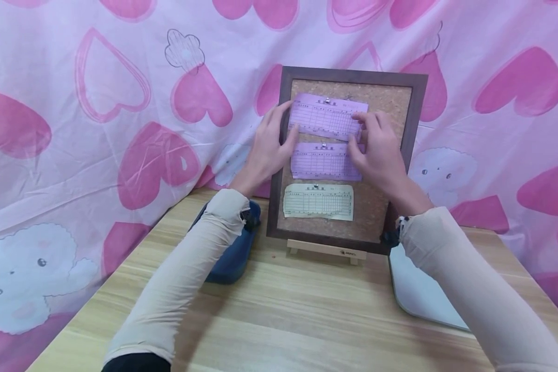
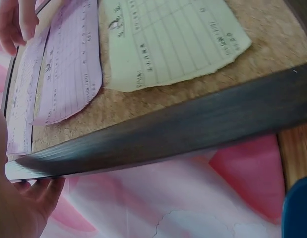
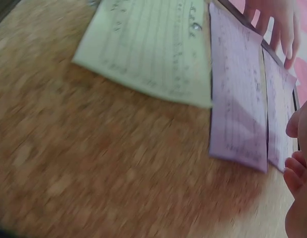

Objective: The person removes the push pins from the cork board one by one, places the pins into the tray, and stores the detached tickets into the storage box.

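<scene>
A framed corkboard (image 1: pixel 376 206) leans upright, with two purple paper slips and one green slip pinned to it by small silver pins. My left hand (image 1: pixel 272 142) grips the board's left edge, fingers behind the dark frame (image 2: pixel 143 131) and thumb at the front, beside the top purple slip (image 1: pixel 325 116). At that slip's right end is my right hand (image 1: pixel 383 147), thumb and bent fingers apart, fingertips right at the paper. Below lie the second purple slip (image 1: pixel 325 163) and the green slip (image 1: pixel 318 201), whose lower edge lifts slightly off the cork in the left wrist view.
A small wooden easel (image 1: pixel 325 249) props the board on the wood-grain table (image 1: pixel 279 320). To the left, under my forearm, sits a dark blue tray (image 1: pixel 234 258). A pale flat board (image 1: pixel 423 289) lies at the right. Behind hangs a pink heart-patterned cloth (image 1: pixel 242 62).
</scene>
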A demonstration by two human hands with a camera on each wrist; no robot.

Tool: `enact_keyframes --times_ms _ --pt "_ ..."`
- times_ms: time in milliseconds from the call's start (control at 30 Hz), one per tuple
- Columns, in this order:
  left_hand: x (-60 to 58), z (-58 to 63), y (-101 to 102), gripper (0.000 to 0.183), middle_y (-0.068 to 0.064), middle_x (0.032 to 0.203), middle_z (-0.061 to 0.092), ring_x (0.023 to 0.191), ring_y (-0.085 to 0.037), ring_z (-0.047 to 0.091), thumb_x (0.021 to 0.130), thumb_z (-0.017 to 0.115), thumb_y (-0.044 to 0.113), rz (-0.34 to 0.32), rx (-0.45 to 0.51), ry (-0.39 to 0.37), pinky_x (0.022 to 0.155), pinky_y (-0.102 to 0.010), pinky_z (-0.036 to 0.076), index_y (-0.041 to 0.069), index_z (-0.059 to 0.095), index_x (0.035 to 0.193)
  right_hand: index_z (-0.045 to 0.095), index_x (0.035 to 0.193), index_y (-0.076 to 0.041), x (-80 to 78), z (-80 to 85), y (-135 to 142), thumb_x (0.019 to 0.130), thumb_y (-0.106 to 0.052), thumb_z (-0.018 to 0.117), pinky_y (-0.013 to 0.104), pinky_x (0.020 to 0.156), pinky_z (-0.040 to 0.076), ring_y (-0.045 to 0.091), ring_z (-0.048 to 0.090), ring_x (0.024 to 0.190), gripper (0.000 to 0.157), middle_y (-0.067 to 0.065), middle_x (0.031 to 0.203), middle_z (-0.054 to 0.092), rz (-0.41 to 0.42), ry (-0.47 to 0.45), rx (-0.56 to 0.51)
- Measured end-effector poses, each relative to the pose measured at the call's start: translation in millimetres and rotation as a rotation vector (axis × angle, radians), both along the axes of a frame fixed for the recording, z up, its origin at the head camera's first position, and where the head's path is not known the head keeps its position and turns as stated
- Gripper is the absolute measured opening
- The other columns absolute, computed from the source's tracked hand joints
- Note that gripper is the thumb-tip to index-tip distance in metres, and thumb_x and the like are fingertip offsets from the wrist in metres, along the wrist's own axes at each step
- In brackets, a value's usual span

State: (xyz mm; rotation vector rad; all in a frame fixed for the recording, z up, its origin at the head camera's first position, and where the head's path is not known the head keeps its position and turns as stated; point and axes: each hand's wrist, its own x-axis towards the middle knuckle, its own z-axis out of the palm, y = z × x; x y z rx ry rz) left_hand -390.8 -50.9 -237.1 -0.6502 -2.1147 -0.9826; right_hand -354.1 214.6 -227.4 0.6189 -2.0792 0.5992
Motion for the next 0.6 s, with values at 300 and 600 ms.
enact_keyframes --times_ms 300,600 --pt "-6.2 12.3 7.0 0.049 -0.009 0.161 0.051 0.149 -0.023 0.050 0.108 0.059 0.032 0.029 0.094 -0.050 0.125 -0.036 0.039 0.022 0.057 0.155 0.065 0.140 -0.003 -13.3 12.7 -25.4 0.106 -0.019 0.063 0.046 0.099 0.053 0.031 0.060 0.112 0.038 0.019 0.130 0.063 -0.062 -0.061 0.042" --pt "-8.9 13.9 10.7 0.034 -0.009 0.153 0.054 0.140 -0.025 0.056 0.107 0.063 0.034 0.054 0.138 -0.073 0.118 -0.037 0.044 0.012 0.067 0.133 0.064 0.142 -0.004 -20.7 27.7 -43.6 0.108 -0.020 0.060 0.038 0.091 0.051 0.026 0.056 0.104 0.037 0.014 0.122 0.062 -0.095 -0.127 0.015"
